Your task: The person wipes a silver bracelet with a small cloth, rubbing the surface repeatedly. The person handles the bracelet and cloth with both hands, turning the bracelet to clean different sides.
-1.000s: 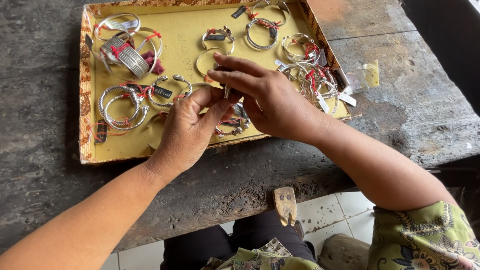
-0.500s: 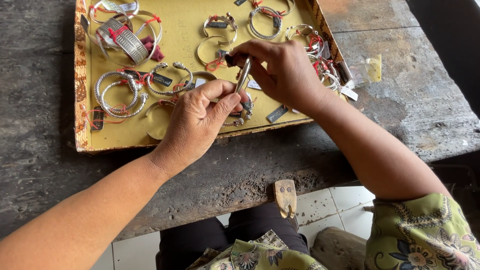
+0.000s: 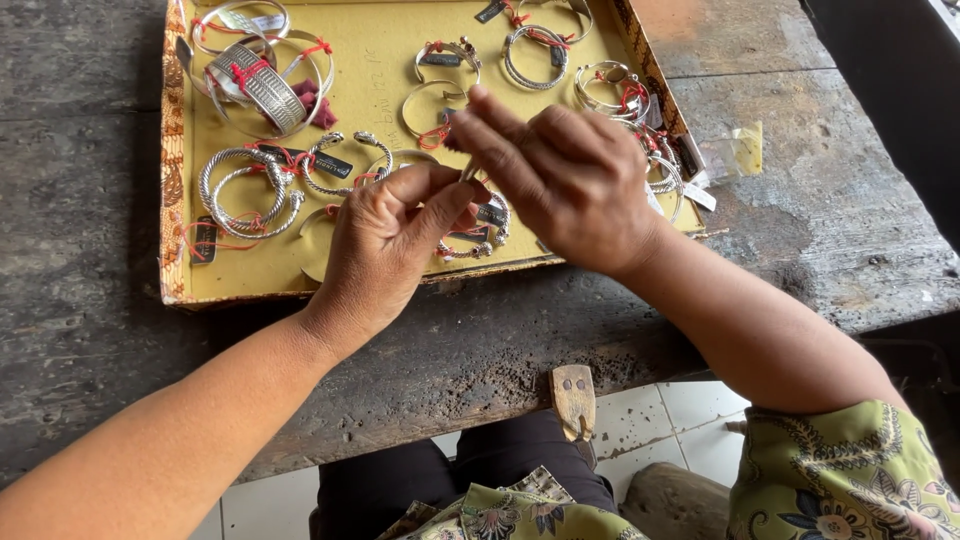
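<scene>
Centre frame, left hand (image 3: pixel 385 235) pinches a small silver metal piece (image 3: pixel 468 172); right hand (image 3: pixel 565 180) meets it with fingers half-spread, its grip hidden. Looks light, stiff and slippery, so best pinched at the ends, above the yellow cardboard tray (image 3: pixel 255 275) of silver bangles (image 3: pixel 245 190).

Bare forearms, green floral sleeve (image 3: pixel 850 480), dark trousers (image 3: pixel 480 480)

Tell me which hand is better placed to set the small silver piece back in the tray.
Probably the left hand: its fingertips pinch the small silver piece directly over the yellow tray. The right hand only hovers flat above it, fingers extended.
</scene>
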